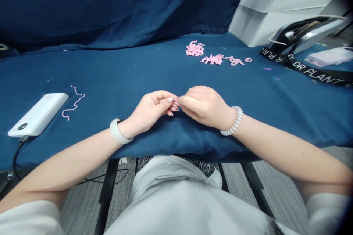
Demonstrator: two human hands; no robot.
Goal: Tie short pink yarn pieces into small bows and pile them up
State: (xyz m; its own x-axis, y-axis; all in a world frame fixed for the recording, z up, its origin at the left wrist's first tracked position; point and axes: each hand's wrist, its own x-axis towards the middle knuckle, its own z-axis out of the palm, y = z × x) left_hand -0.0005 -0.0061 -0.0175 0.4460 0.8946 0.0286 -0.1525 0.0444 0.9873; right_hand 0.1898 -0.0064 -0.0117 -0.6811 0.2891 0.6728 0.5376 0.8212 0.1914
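Both hands meet fingertip to fingertip just above the front part of the blue cloth. My left hand is closed in a pinch, with a tiny bit of pink yarn showing at thumb and forefinger. Curled and closed, my right hand touches the left fingertips; its fingers hide whatever it holds. Beyond the hands lie a heap of pink yarn pieces, a second heap, a few looser pink loops and one single loop. A wavy strand of pink yarn rests on the left.
A white power bank with a black cable lies at the left. At the right are a black lettered strap, a dark and silver device and a pale flat object. White boxes stand behind them.
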